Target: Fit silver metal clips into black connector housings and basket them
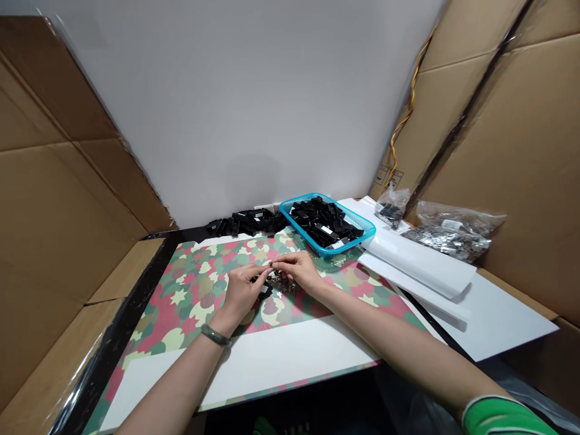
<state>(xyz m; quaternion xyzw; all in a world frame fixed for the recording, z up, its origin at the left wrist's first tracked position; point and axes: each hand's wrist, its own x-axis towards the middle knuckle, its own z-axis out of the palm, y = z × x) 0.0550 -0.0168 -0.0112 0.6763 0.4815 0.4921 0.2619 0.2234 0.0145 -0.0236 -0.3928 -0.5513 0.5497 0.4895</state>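
My left hand (244, 286) and my right hand (298, 269) meet at the fingertips over the patterned mat. Both are closed in a pinch, and whatever sits between the fingers is too small to make out. Under my right hand lies a small pile of metal pieces (285, 283), partly covered by the fingers. Some black plastic parts (264, 292) rest beside my left hand, half hidden by it. Behind the hands stands a blue basket (326, 249) filled with similar black parts (324, 220).
A heap of black parts (249, 222) lies along the white wall. To the right are a curled white sheet (421, 260), a clear bag of metal pieces (453, 235) and a smaller bag (391, 208). Cardboard panels (58, 199) rise on both sides. The camouflage mat (181, 284) covers the table.
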